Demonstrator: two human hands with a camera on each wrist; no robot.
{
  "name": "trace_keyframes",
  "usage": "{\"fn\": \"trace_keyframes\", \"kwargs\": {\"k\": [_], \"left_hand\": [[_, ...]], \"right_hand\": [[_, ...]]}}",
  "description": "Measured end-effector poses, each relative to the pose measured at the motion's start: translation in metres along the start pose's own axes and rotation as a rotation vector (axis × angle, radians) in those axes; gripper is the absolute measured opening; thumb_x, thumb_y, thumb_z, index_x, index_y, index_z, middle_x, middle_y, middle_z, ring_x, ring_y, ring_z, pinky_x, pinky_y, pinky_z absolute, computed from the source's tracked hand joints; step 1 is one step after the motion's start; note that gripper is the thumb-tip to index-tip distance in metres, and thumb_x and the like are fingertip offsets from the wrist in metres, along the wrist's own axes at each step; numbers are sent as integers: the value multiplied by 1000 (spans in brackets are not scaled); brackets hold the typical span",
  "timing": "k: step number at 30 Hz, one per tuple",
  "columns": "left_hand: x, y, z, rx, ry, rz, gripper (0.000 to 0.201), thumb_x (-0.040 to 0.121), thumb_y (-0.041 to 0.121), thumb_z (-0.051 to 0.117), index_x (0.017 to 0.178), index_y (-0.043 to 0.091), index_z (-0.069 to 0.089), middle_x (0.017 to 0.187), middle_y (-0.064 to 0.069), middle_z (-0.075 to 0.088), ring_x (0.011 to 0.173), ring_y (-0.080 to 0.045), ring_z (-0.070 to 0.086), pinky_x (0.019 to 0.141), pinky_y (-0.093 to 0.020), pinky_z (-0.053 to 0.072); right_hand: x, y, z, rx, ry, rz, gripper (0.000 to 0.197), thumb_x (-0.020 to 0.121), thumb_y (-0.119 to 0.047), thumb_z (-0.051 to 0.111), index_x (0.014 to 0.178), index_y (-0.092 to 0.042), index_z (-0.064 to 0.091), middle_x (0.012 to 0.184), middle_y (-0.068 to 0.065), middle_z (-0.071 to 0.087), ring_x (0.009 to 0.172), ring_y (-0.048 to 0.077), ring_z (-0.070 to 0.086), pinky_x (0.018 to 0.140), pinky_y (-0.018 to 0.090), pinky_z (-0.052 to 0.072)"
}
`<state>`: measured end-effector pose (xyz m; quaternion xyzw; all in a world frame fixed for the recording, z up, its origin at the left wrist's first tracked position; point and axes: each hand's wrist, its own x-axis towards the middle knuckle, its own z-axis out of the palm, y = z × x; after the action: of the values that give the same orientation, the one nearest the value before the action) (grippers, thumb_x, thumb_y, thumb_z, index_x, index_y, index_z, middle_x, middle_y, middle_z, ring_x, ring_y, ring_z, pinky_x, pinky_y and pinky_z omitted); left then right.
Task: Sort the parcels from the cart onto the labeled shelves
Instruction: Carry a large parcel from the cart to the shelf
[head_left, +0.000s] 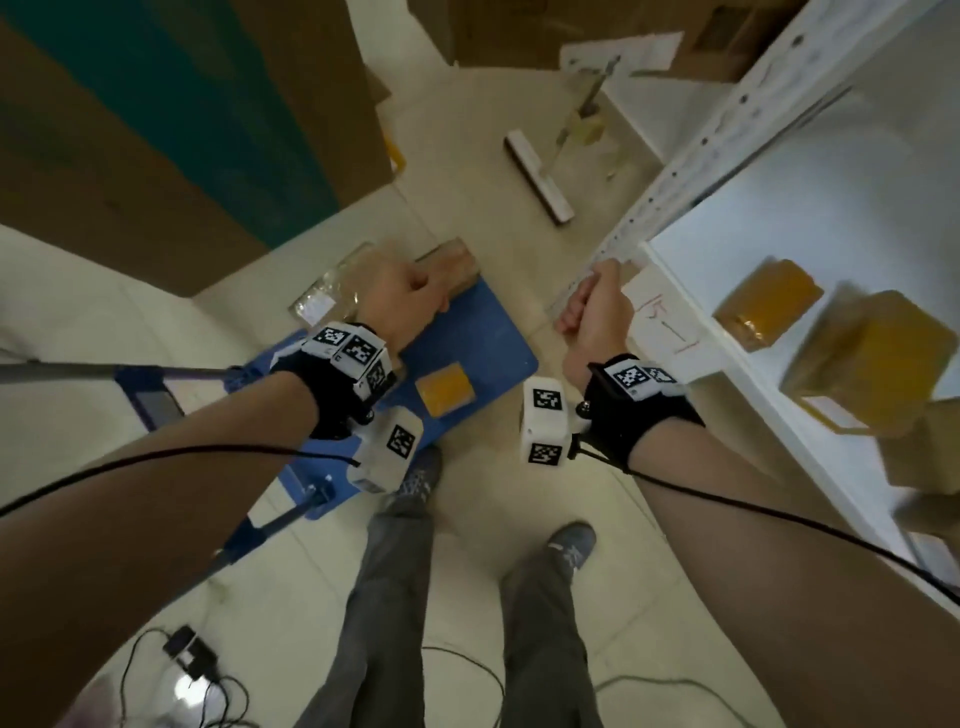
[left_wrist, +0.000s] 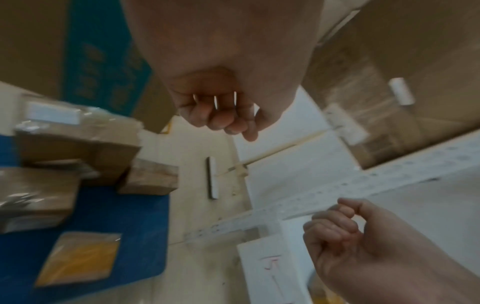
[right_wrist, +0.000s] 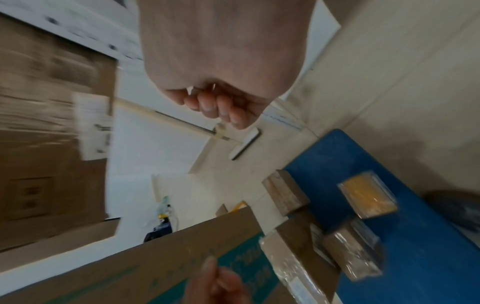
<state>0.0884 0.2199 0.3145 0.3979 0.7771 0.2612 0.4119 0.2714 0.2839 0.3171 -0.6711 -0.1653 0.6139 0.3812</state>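
The blue cart (head_left: 483, 338) sits low on the floor ahead of me. On it lie a flat yellow parcel (head_left: 445, 396), a small brown box (head_left: 457, 262) at its far end and a clear-wrapped parcel (head_left: 332, 291) on the left. My left hand (head_left: 415, 299) hovers above the cart's far end with fingers curled into the palm, holding nothing (left_wrist: 221, 115). My right hand (head_left: 592, 306) is curled and empty too (right_wrist: 221, 107), next to the corner post of the white shelf (head_left: 727, 364). A red handwritten label (head_left: 665, 325) marks the shelf edge. Two yellow parcels (head_left: 769, 304) (head_left: 867, 364) rest on that shelf.
A long-handled floor wiper (head_left: 540, 176) lies on the tiles beyond the cart. Large cardboard cartons with teal print (head_left: 182, 130) stand at the left. The cart's handle bar (head_left: 104, 371) juts out left. Cables and a charger (head_left: 192, 654) lie by my feet (head_left: 571, 545).
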Motion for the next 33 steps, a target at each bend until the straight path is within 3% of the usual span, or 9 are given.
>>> {"fn": "trace_keyframes", "kwargs": {"k": [2, 4, 9, 14, 16, 18, 22, 29, 33], "left_hand": [[10, -47, 0, -18, 22, -117, 35, 96, 21, 54, 72, 0, 69, 70, -21, 64, 58, -18, 53, 56, -25, 40], [21, -94, 0, -2, 28, -203, 33, 96, 22, 56, 80, -3, 70, 71, -13, 62, 59, -15, 51, 56, -24, 39], [45, -192, 0, -8, 132, -347, 27, 88, 24, 65, 66, 18, 50, 67, -1, 53, 66, -14, 50, 61, -27, 38], [65, -250, -3, 15, 258, -400, 33, 78, 28, 76, 96, 18, 51, 106, -10, 60, 89, -25, 58, 73, -34, 46], [72, -265, -4, 69, 275, -389, 48, 78, 26, 78, 114, 12, 50, 125, -12, 47, 93, -23, 52, 78, -33, 44], [82, -278, -8, 115, 280, -337, 65, 76, 26, 80, 129, 11, 46, 133, -14, 36, 111, -27, 48, 90, -36, 45], [109, -294, -12, 290, 269, -334, 96, 66, 28, 85, 147, 21, 34, 148, -11, 27, 131, -35, 35, 98, -44, 42], [166, -307, -17, 441, 138, -292, 123, 65, 32, 88, 158, 25, 9, 165, -3, 13, 150, -36, 14, 118, -53, 26], [182, -313, -11, 431, 64, -310, 122, 64, 33, 90, 157, 21, 11, 154, -5, 28, 140, -37, 27, 111, -52, 34]], "right_hand": [[15, 36, 11, 33, 11, 83, 41, 99, -28, 47, 60, -20, 39, 47, -2, 32, 43, 14, 26, 46, 27, 27], [30, 73, 23, 69, 35, 168, 40, 99, -32, 47, 62, -17, 43, 47, -2, 37, 46, 16, 31, 49, 28, 33], [57, 156, 52, 100, -3, 340, 37, 102, -32, 45, 71, -12, 54, 58, 2, 50, 51, 16, 41, 55, 29, 42], [72, 211, 79, 59, -28, 408, 28, 100, -31, 48, 85, -10, 59, 79, 8, 63, 62, 19, 51, 61, 31, 49], [77, 224, 88, 62, -57, 416, 25, 100, -31, 48, 92, -10, 60, 86, 10, 66, 68, 21, 54, 68, 32, 52], [83, 237, 100, 69, -94, 433, 25, 101, -32, 48, 98, -10, 60, 94, 12, 68, 76, 23, 58, 74, 34, 53], [92, 255, 123, 63, -222, 485, 37, 104, -34, 45, 128, -8, 56, 116, 14, 67, 102, 27, 64, 89, 36, 54], [106, 271, 170, 39, -345, 520, 53, 106, -38, 44, 149, -7, 45, 145, 16, 55, 131, 33, 56, 114, 45, 42], [110, 275, 187, 48, -385, 553, 57, 106, -41, 46, 153, -10, 40, 154, 14, 46, 136, 34, 52, 117, 50, 39]]}}
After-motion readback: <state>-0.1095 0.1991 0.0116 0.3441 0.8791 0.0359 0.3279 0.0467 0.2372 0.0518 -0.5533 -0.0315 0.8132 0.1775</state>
